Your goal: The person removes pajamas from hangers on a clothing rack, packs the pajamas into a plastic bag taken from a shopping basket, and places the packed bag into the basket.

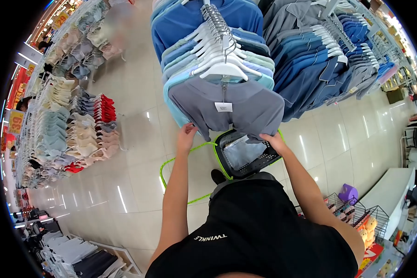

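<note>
A grey garment (250, 103) with a white tag (224, 107) hangs on a white hanger (224, 71) at the front of a rack of blue and green clothes. At its lower left edge, my left hand (187, 134) has its fingers closed together, on or beside the cloth; what they hold is too small to tell. My right hand (274, 142) grips the garment's lower right edge. Below the garment, a black basket (224, 163) with a bright green rim and handle stands on the floor, a clear plastic-wrapped item (242, 153) inside it.
Racks of underwear (55, 125) line the left side. More blue clothes (310, 74) hang at the right. A white counter (388, 199) and a wire basket with plush toys (368, 229) stand at the lower right, folded clothes (69, 255) at the lower left.
</note>
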### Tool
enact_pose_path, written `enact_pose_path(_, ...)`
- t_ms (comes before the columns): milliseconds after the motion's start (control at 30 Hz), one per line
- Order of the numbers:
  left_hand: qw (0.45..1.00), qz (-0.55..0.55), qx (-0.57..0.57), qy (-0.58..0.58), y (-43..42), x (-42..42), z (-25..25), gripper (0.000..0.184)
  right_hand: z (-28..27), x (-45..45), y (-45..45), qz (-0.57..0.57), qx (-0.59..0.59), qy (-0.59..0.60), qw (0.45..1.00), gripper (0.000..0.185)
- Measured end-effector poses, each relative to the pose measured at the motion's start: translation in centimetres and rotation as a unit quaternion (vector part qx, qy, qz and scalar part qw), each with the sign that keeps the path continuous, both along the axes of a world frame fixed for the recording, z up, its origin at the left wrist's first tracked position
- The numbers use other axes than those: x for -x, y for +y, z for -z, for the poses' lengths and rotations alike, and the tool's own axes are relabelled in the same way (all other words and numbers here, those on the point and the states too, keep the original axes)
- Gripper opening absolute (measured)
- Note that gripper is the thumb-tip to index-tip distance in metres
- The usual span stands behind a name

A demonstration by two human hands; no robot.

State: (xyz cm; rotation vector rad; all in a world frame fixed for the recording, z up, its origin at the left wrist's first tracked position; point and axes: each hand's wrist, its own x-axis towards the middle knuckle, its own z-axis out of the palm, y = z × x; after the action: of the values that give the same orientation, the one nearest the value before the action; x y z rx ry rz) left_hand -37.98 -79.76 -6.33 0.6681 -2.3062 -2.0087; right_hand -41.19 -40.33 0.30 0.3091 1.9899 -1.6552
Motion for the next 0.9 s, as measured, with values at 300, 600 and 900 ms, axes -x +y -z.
enact_pose_path(300,0.995,-0.037,-0.077,0.055,1.3,3.1,5.1,0.099,-4.7,-7.0,0.1,0.099,0.137,-0.062,0.984,0.062)
enact_pose_path(600,0.975,0.097,-0.196,-0.038,3.8,2.6,5.5,0.102,-5.9,-12.4,3.4,0.110,0.144,-0.064,0.981,0.084)
enact_pose_path(900,0.950,-0.068,-0.295,0.083,4.8,5.2,5.9,0.102,-9.9,-9.5,5.2,0.064,0.153,-0.152,0.974,0.082)
